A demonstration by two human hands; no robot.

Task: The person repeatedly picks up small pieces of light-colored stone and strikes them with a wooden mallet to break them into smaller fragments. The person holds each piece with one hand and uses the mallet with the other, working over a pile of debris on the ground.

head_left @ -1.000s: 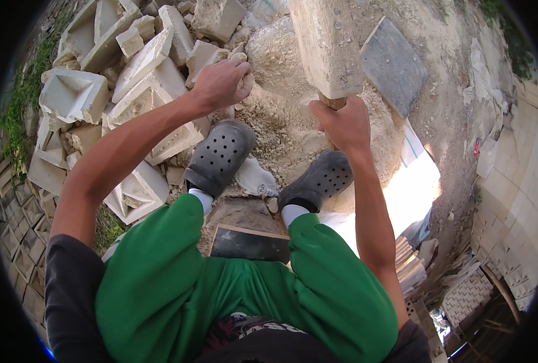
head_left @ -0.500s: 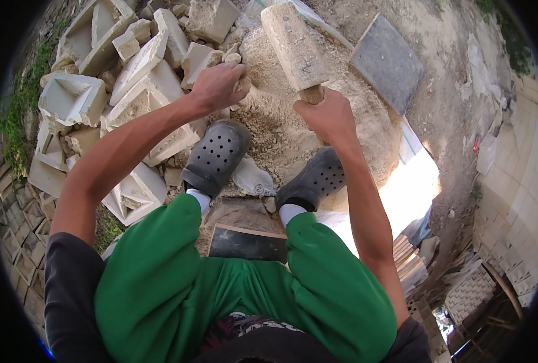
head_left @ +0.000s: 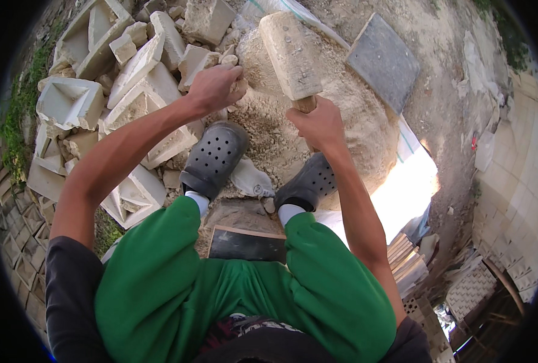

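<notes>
My right hand (head_left: 321,123) is wrapped round the handle of a dusty, pale wooden mallet (head_left: 290,55), whose thick head points away from me. Beneath it spreads a heap of pale crushed rubble and powder (head_left: 275,124). My left hand (head_left: 216,88) is closed at the left edge of this heap, fingers curled down beside pale broken lumps (head_left: 197,65). What its fingertips hold, if anything, is hidden. The mallet head is apart from my left hand, to its right.
Broken pale moulded pieces (head_left: 72,101) pile up at the left. A flat grey slab (head_left: 384,63) lies right of the heap, on a white sheet (head_left: 405,181). My grey clogs (head_left: 215,156) flank the heap's near side. A dark board (head_left: 247,244) sits between my legs.
My right hand has shifted slightly left and nearer to me, bringing the mallet with it. My left hand stays closed in nearly the same place.
</notes>
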